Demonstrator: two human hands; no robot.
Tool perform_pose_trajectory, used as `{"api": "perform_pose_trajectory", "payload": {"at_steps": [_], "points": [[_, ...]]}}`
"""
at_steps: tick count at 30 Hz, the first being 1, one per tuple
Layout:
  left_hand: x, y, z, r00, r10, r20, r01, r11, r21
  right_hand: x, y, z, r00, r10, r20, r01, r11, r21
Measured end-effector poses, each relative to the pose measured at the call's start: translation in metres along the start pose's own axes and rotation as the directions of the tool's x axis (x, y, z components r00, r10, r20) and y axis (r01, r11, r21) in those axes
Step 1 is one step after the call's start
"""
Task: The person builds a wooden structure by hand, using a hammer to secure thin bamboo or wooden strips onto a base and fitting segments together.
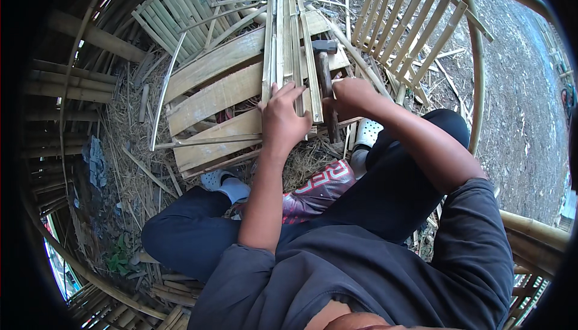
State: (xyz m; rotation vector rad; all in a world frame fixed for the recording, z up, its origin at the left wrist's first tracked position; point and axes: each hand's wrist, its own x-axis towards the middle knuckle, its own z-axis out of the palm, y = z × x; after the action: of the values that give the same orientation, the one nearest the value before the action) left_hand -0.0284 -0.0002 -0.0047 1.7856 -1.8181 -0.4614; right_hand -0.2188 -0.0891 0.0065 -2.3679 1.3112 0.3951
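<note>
Several split bamboo strips (288, 41) lie side by side, lengthwise, across a low slatted wooden bench (211, 98). My left hand (283, 116) rests on their near ends, fingers spread and thumb out to the right, pressing on the strips. My right hand (352, 98) is closed, just right of the rightmost strip (310, 59). Its fingertips cross the wooden handle of a hammer (324, 68); whether they grip the handle or something small is hidden. The hammer's dark head points away from me, beside the strips.
A slatted bamboo panel (180, 11) leans at the back left, and a bamboo rack (409, 23) stands at the back right. A curved bamboo pole (475, 71) rises on the right. Bamboo scraps and shavings (135, 131) cover the ground. A printed sack (322, 188) lies between my legs.
</note>
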Motion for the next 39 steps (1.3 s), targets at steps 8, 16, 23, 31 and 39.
{"api": "perform_pose_trajectory", "payload": {"at_steps": [8,16,23,31,39], "points": [[0.008,-0.033,-0.002,0.995,-0.070,0.069,0.087,0.956,-0.280,0.001,0.027,-0.029,0.816,0.103,-0.569,-0.012,0.987,0.162],[0.000,-0.095,-0.038,0.916,-0.401,-0.031,0.393,0.908,-0.146,0.014,-0.012,-0.004,0.797,-0.095,-0.597,0.291,0.926,0.242],[0.000,-0.108,-0.018,0.843,-0.469,0.265,0.532,0.800,-0.277,0.037,-0.020,0.001,0.995,0.093,-0.018,-0.064,0.801,0.595],[-0.007,-0.087,-0.022,0.789,-0.506,0.348,0.610,0.712,-0.349,0.050,-0.034,0.002,0.974,0.159,0.162,-0.225,0.573,0.788],[-0.012,-0.067,-0.065,0.905,-0.327,0.273,0.426,0.687,-0.589,0.055,-0.039,-0.023,0.972,0.042,0.232,-0.229,0.409,0.883]]}}
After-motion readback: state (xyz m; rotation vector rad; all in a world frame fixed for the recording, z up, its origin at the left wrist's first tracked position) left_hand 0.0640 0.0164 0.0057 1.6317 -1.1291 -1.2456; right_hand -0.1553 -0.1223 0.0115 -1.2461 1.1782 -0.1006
